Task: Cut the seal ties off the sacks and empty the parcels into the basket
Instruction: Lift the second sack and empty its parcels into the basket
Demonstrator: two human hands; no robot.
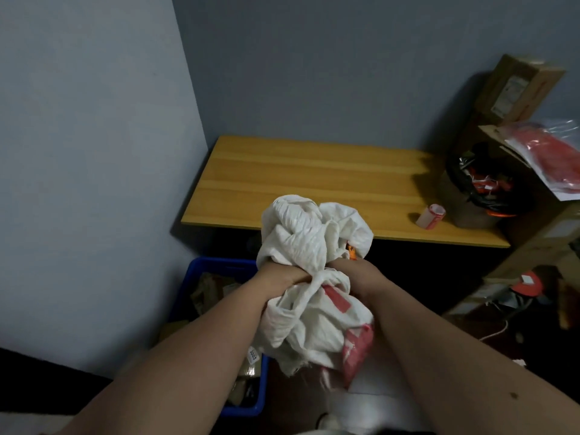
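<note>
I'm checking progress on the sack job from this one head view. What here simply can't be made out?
- Seal tie: only an orange bit shows; sack folds hide it.
- Both hands: fingers buried in cloth.
- Blue basket: forearms and sack cover most contents.
- White tag: print too small.
- Any cutting tool: none visible.

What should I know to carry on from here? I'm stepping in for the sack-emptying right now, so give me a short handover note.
Left hand: closed on the bunched white sack from the left.
Right hand: gripping the same sack from the right; an orange tip, possibly the seal tie or a cutter, shows just above it.
The sack is held in the air between the wooden table and the blue basket, crumpled and looking limp.
Done: the basket already holds some parcels.
Left: I cannot tell whether this sack is fully emptied or its tie cut; check that. No further sacks are clearly in view.
</note>
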